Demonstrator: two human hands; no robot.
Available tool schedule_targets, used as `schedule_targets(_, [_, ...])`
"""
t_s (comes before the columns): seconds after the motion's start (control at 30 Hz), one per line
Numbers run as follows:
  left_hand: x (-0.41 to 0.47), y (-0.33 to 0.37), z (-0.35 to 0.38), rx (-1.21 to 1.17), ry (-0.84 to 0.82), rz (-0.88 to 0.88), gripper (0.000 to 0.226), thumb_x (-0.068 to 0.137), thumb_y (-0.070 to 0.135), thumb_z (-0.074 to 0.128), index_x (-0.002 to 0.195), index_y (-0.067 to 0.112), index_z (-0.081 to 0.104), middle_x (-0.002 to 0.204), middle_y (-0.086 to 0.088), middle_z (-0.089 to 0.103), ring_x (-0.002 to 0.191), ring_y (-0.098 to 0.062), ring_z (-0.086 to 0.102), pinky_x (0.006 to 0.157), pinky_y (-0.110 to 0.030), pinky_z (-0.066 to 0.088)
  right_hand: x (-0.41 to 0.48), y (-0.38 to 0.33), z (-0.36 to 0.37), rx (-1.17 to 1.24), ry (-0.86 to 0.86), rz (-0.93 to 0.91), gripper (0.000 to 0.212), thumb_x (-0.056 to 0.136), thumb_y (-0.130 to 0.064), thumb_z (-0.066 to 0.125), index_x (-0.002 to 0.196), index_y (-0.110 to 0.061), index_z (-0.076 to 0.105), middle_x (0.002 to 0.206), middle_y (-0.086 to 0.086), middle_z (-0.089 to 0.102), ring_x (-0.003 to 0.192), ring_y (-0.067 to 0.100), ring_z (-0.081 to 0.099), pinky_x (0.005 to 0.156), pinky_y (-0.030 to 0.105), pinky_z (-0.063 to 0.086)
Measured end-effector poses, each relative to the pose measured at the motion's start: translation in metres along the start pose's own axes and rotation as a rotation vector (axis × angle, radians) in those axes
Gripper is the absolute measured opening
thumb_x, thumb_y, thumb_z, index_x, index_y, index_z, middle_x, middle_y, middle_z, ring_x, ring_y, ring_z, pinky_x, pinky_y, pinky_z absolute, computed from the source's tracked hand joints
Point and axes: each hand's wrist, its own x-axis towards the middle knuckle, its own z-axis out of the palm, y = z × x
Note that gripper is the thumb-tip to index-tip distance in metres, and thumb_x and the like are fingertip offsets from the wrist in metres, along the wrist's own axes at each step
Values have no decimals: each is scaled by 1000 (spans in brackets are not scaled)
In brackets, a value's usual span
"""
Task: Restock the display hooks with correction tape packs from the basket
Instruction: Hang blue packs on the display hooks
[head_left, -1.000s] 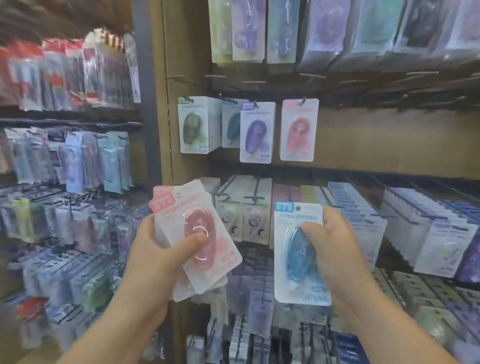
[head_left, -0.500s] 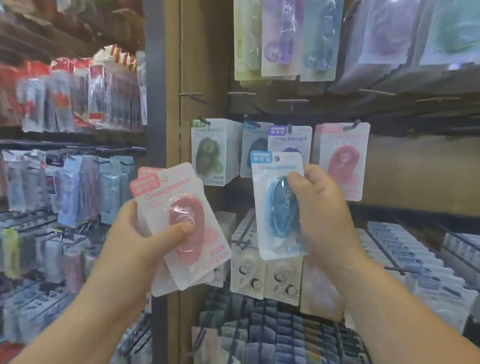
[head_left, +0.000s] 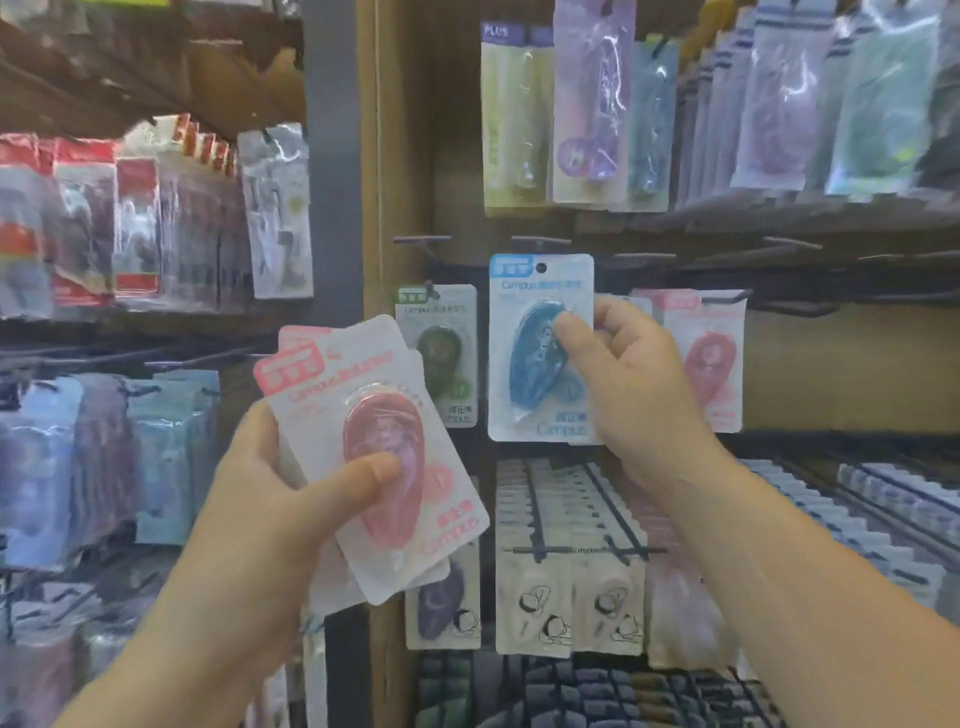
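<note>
— What does the right hand (head_left: 634, 379) hold?

— It pinches a blue correction tape pack (head_left: 535, 358). The thumb lies on the blister front and the other fingers curl behind the card's right edge. The pack stands upright, raised level with the row of hooks (head_left: 422, 240). Its hang hole sits just under one prong, and whether it is threaded cannot be told.

— And the left hand (head_left: 275, 499)?

— It sits lower, to the left of the right one. It grips a fanned stack of pink packs (head_left: 395, 467), thumb pressed on the top blister, the tops leaning left.

— What surrounds them?

— Shop display shelving. A green pack (head_left: 441, 358) hangs between the two hands. Just right of the right hand hangs a single pink pack (head_left: 711, 364), against a wooden back panel (head_left: 841, 374). Below the right hand, rows of white packs (head_left: 566, 597) fill long prongs, and above it hang taller pastel packs (head_left: 592, 104).

— And on the left side?

— A grey post (head_left: 332, 208) rises above the left hand. Further left, another bay holds blurred red-and-clear packets (head_left: 135, 223).
</note>
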Motion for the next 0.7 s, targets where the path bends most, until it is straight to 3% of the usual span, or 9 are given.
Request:
schedule_targets(0.17, [14, 7, -22, 24, -75, 14, 90, 47, 28, 88, 133, 21, 64, 120, -14, 76, 97, -45, 77, 68, -75, 56, 8, 10, 12, -87, 109, 51, 20, 105, -30, 56, 109, -16, 68, 99, -5, 79, 89, 13, 76, 71, 36, 62])
schedule_targets(0.33, [18, 5, -26, 39, -91, 23, 88, 43, 31, 87, 127, 19, 65, 112, -11, 79, 89, -35, 80, 62, -49, 63, 2, 13, 16, -162, 164, 41, 27, 105, -35, 55, 103, -12, 68, 93, -8, 78, 83, 8, 75, 65, 28, 59])
schedule_targets(0.4, [18, 4, -25, 13, -106, 5, 87, 42, 26, 87, 126, 18, 66, 109, -12, 79, 84, -35, 80, 56, -51, 62, 2, 12, 17, -211, 160, 43, 27, 105, -38, 54, 102, -16, 69, 95, -9, 78, 85, 7, 74, 67, 28, 61])
schedule_targets(0.5, [18, 4, -25, 6, -125, -3, 86, 45, 16, 88, 127, 18, 65, 111, -13, 78, 83, -37, 80, 54, -56, 61, -2, 13, 18, -246, 144, 47, 24, 105, -37, 53, 98, -20, 67, 94, -10, 76, 81, 0, 71, 60, 18, 54])
schedule_targets(0.6, [19, 1, -25, 25, -120, 2, 87, 44, 27, 87, 128, 21, 65, 114, -13, 78, 88, -37, 80, 58, -57, 62, -6, 16, 19, -259, 137, 14, 20, 106, -35, 52, 97, -22, 65, 98, -10, 74, 77, -6, 67, 55, 11, 48])
schedule_targets(0.7, [20, -1, -23, 62, -114, 33, 85, 45, 33, 86, 127, 24, 66, 114, -8, 79, 93, -34, 80, 62, -46, 63, -5, 17, 18, -232, 178, -34, 19, 106, -32, 53, 95, -20, 64, 95, -9, 73, 78, -4, 67, 58, 13, 49])
